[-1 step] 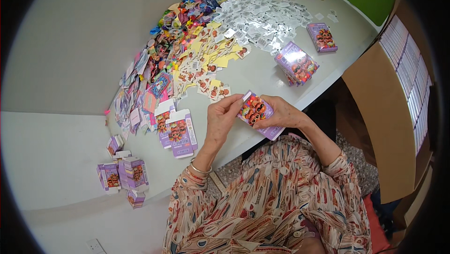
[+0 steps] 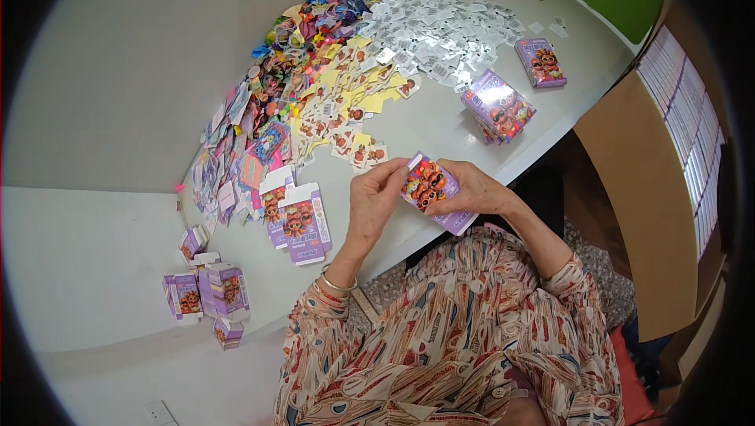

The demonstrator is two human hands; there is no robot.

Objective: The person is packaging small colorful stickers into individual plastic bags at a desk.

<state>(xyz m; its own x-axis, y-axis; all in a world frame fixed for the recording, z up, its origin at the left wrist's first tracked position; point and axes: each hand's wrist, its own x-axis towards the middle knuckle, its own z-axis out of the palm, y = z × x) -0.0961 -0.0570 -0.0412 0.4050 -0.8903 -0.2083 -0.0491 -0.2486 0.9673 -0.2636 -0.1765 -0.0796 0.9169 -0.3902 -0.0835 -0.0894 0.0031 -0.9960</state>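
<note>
Hardly anything has moved since the earlier frame: watching from my distant post, I see only the left hand (image 2: 373, 199) shifted a touch to the right, while everything else lies where it was. Both hands are clamped on one purple box (image 2: 429, 182), held tilted at the near side of the table (image 2: 444, 131), its near right end reaching past the table's edge; I cannot tell whether it touches the tabletop. I see the left fingers (image 2: 393, 168) pinched at the box's far left end, beside a white strip, and the right hand (image 2: 476, 188) wrapped round its right side, thumb (image 2: 447, 206) across the printed front.

To the left of the hands I can make out flat boxes (image 2: 304, 225) overlapping on the table, and farther left a cluster of purple boxes (image 2: 224, 292). Beyond the hands, a long spread runs from near left to far middle: pale packets (image 2: 214, 182), bright packets (image 2: 279, 72), yellow and white cards (image 2: 346, 103), then a heap of white slips (image 2: 440, 33). On the far right I have a small stack of boxes (image 2: 500, 109) with a single box (image 2: 541, 62) just beyond it. Right of the table stands a brown carton (image 2: 641, 190), packed with rows of thin purple and white edges. I also see a bracelet (image 2: 339, 284) on the left wrist and a patterned shirt (image 2: 464, 316) nearest me
</note>
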